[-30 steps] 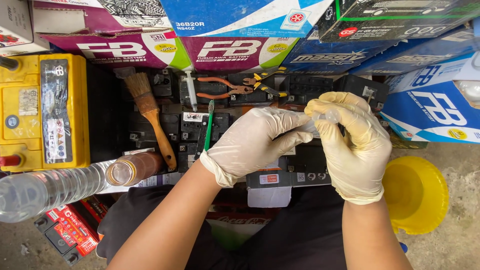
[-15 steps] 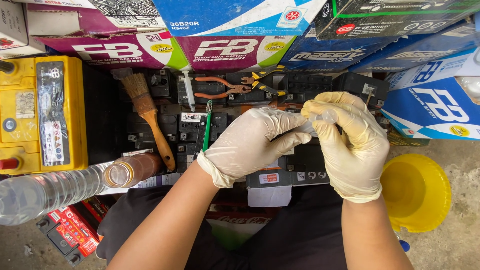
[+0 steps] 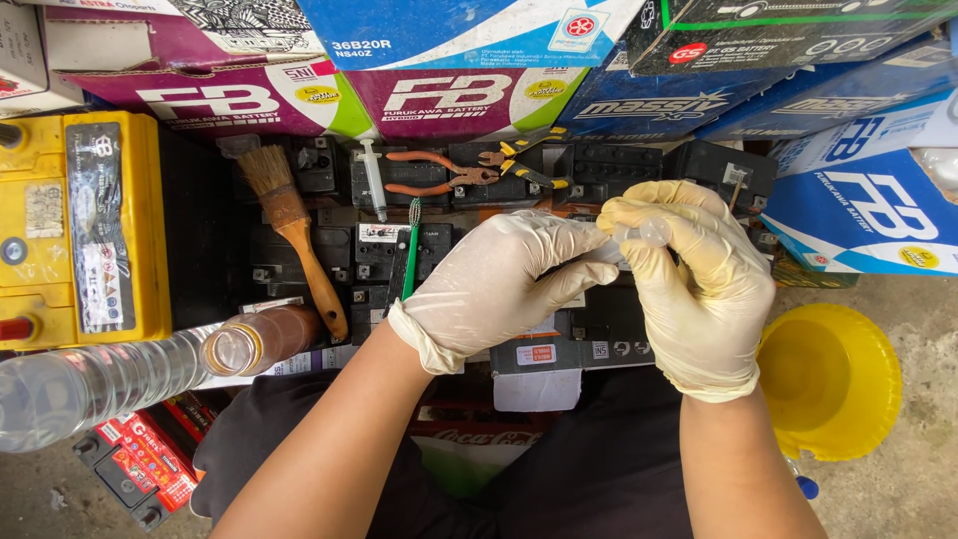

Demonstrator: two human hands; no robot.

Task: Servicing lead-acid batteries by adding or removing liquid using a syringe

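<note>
My gloved left hand (image 3: 499, 284) and right hand (image 3: 699, 289) both pinch a small clear tube (image 3: 639, 235) above the black batteries (image 3: 599, 329); brush (image 3: 289, 225), syringe (image 3: 374, 180), pliers (image 3: 439, 172) lie unused at their far edge — work seems midway.

We see thin rubbery gloves, matt and wrinkled, on the left hand (image 3: 499, 289) and the right hand (image 3: 699, 289), pinching a small clear plastic tube (image 3: 639, 235). The brush (image 3: 289, 225) has a varnished wooden handle and coarse bristles. The pliers (image 3: 439, 175) are dull metal with smooth orange grips. We note the glossy yellow plastic of the funnel (image 3: 833, 379) and of the battery case (image 3: 85, 230) — and the clear, ribbed plastic of the bottle (image 3: 110, 374). The boxes (image 3: 249, 95) are printed cardboard — slightly shiny. The floor (image 3: 918, 319) is rough concrete.
</note>
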